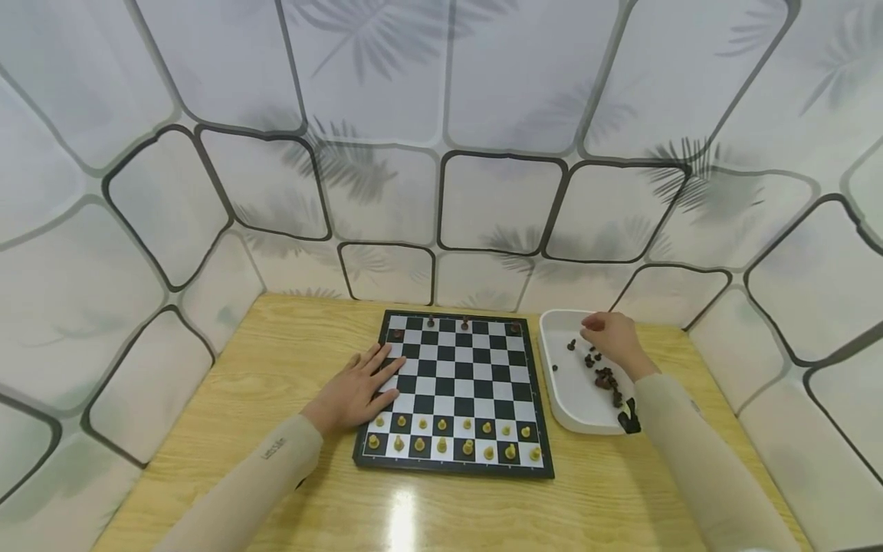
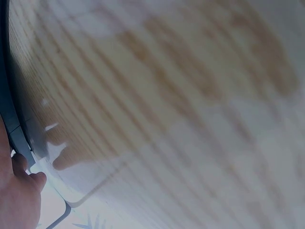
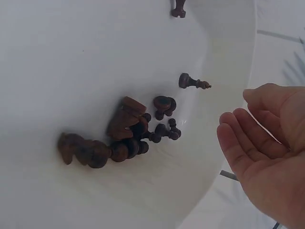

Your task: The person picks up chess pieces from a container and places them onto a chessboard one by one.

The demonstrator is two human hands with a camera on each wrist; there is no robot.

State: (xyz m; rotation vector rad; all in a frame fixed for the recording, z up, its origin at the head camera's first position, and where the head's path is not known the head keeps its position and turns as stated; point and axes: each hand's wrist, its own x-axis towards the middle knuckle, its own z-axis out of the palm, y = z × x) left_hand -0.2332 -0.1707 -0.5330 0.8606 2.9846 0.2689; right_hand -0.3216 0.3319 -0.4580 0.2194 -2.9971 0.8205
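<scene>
My left hand [image 1: 359, 389] rests with spread fingers on the left edge of a black-and-white chessboard [image 1: 455, 376]. Yellow chess pieces [image 1: 441, 444] fill the two rows closest to me. Along the far side stand several dark brown pieces, among them one at the far right corner [image 1: 515, 327]. Over the back of a white tray [image 1: 571, 399] hovers my right hand [image 1: 614, 337], its fingers loosely bent and nothing visible between them. Brown chess pieces [image 3: 126, 119] lie heaped in the tray; a single brown piece [image 3: 193, 81] lies apart, near the fingertips. The left wrist view shows mostly blurred wood grain.
The board and tray sit side by side on a light wooden table [image 1: 276, 368]. A patterned wall [image 1: 386, 276] rises directly behind them and on both sides. Something black [image 1: 629, 418] is at the tray's front right corner, partly covered by the right sleeve.
</scene>
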